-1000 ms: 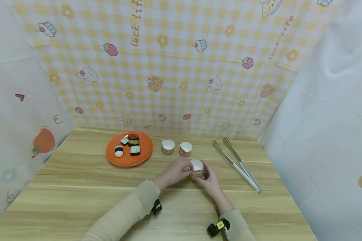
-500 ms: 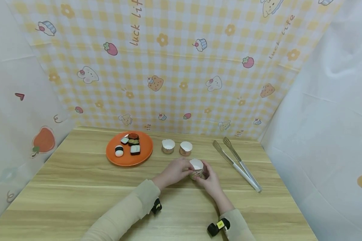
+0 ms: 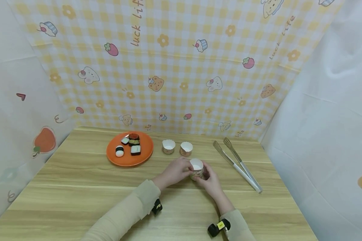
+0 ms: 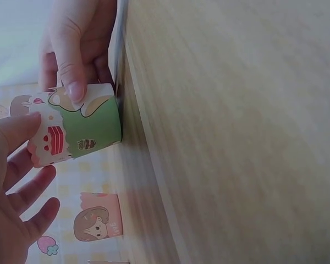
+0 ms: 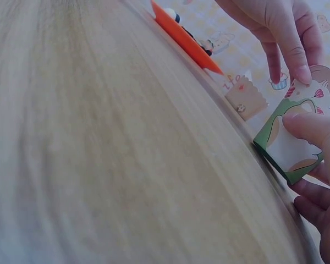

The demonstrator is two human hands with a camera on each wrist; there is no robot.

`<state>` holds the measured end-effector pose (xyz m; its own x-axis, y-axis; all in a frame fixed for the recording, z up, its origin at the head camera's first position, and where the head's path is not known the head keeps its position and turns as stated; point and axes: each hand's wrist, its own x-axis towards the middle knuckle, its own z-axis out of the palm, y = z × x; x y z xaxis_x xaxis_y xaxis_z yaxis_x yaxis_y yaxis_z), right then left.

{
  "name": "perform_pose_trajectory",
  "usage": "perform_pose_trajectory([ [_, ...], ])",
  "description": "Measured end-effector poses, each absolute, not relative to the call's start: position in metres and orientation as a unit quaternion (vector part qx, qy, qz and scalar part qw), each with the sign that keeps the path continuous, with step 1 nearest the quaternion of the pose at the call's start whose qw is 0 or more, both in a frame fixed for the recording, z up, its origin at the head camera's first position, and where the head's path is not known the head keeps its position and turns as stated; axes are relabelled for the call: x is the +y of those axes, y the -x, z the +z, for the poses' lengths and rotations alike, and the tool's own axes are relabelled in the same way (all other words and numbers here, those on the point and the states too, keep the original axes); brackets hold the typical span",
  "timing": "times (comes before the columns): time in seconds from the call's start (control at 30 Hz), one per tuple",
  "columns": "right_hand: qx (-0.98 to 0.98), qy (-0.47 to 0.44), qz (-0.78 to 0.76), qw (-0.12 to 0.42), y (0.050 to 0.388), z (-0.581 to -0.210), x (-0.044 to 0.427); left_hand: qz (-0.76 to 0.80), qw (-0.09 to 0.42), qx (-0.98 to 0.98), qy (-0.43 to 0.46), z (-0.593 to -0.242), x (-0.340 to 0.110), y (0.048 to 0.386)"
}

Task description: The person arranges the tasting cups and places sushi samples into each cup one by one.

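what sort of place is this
Probably a small staged tabletop set: a yellow-and-white checked cloth backdrop with cartoon prints rises behind a pale wood-grain table, on which a rounded orange plate bears sushi-like pieces.

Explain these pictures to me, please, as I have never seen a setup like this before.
There is no robot here: a person works with two bare hands, the left hand and the right hand. The wide picture comes from a camera on the person's head, looking forward and down. The two closer ones come from cameras worn on the wrists, one on each, which is why the table appears tilted there. On the table are an orange plate with small sushi-like pieces, two cups and a pair of tongs. Between the hands is what looks like two nested cups: the right hand grips the green cup, and the left hand pinches the upper cup near its rim.
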<state>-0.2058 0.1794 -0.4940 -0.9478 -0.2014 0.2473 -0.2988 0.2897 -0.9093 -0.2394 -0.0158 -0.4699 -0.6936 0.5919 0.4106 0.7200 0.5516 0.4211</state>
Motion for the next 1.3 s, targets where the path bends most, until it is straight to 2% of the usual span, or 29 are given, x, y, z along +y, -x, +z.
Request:
perform_pose_trajectory([
  [0.53, -0.798, -0.152, 0.583, 0.031, 0.206, -0.496, 0.18, -0.305, 0.111, -0.877, 0.354, -0.465, -0.019, 0.239],
  [0.9, -0.796, -0.156, 0.582, 0.051, 0.212, -0.507, 0.181, -0.32, 0.145, -0.862, 0.364, -0.458, -0.025, 0.237],
  [1.3, -0.792, -0.152, 0.59, 0.042, 0.207, -0.495, 0.179, -0.331, 0.169, -0.85, 0.372, -0.454, -0.033, 0.239],
])
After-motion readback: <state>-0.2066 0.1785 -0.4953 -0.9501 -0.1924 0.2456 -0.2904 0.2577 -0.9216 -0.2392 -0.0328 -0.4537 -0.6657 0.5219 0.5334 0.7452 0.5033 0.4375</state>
